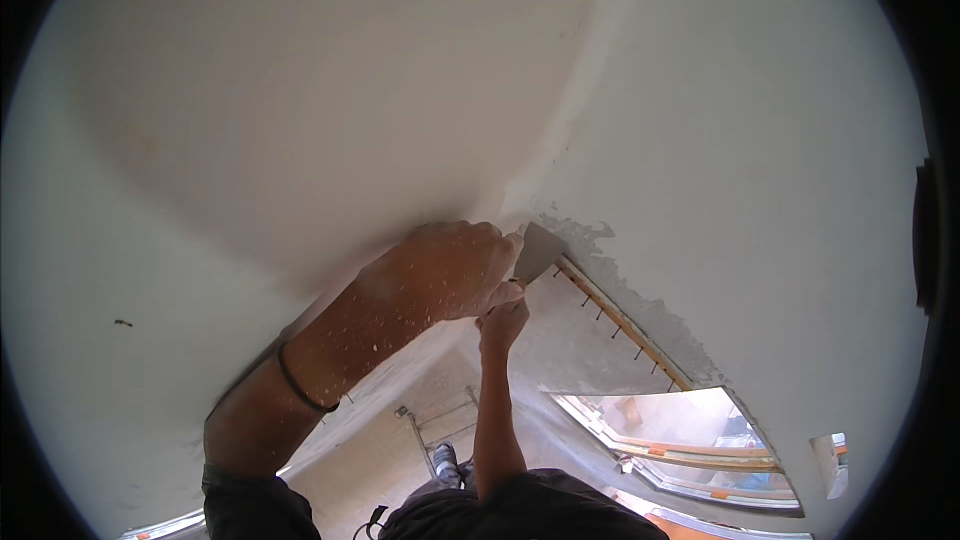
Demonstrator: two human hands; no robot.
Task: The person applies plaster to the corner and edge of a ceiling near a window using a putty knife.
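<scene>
A putty knife (540,249) with a wide grey blade is pressed against the pale plastered surface, at the end of a wooden strip. My left hand (462,262), closed, has its curled fingers and thumb at the blade's left side. Dust specks dot that forearm, which has a dark band round it. Reaching up from below, my right hand (503,322) is closed at the knife's narrow end; the handle is hidden by the hands. Rough grey plaster (660,312) runs down to the right from the blade, alongside the strip.
Several nails stick out from the wooden strip (625,322). Framed glass panes (690,425) lie at lower right. Far below are a metal frame (418,440) and my shoe (446,460). A small dark mark (123,322) shows on the surface at left.
</scene>
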